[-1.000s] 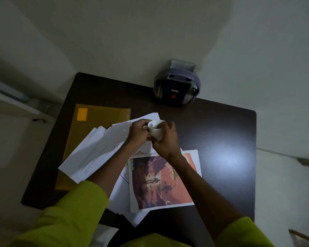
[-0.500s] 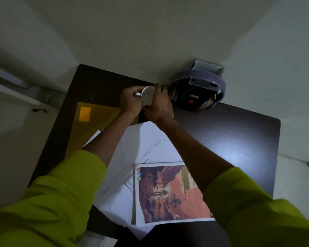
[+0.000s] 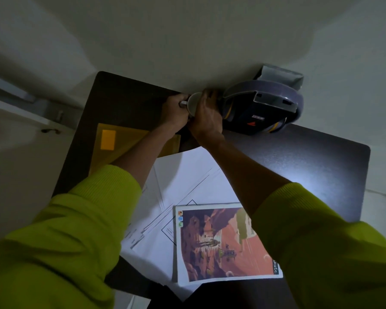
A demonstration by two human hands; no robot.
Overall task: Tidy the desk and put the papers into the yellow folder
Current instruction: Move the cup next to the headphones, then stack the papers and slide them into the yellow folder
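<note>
Both my hands hold a small white cup (image 3: 194,103) at the far edge of the dark desk (image 3: 310,166). My left hand (image 3: 173,112) grips its handle side, my right hand (image 3: 206,118) wraps its body. The yellow folder (image 3: 118,141) lies closed at the desk's left, partly under my left arm. Several white papers (image 3: 187,172) lie spread across the middle of the desk. A colour print (image 3: 221,246) with a reddish canyon picture lies on top of them near the front edge.
A dark blue rounded device (image 3: 263,105) stands at the back edge, right beside the cup and my right hand. Pale walls rise behind the desk. A bright light patch falls on the desk's right side.
Both hands have carried the cup from above the papers to the desk's back edge, next to the blue device. The head has leaned forward.
</note>
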